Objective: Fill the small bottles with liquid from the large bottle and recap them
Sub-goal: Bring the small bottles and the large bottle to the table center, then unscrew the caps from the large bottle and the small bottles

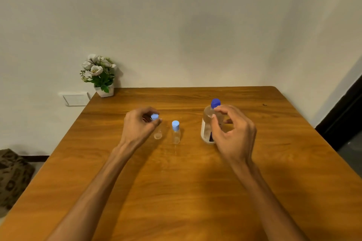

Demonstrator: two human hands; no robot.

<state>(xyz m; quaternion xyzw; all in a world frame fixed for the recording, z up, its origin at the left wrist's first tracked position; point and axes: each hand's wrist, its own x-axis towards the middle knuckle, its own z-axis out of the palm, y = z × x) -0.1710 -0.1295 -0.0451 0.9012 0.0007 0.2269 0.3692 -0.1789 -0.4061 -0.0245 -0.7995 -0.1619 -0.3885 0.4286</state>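
Two small clear bottles stand mid-table. The left small bottle is partly behind my left hand, whose fingers pinch its light blue cap; whether the cap sits on the neck I cannot tell. The right small bottle stands free with its light blue cap on. The large clear bottle, with a dark blue cap and a label, stands to the right. My right hand hovers in front of it, fingers loosely curved and apart, gripping nothing.
The wooden table stands against a white wall. A potted white-flowered plant sits at the far left corner. A wall socket plate is left of the table. A patterned cushion lies on the floor at left.
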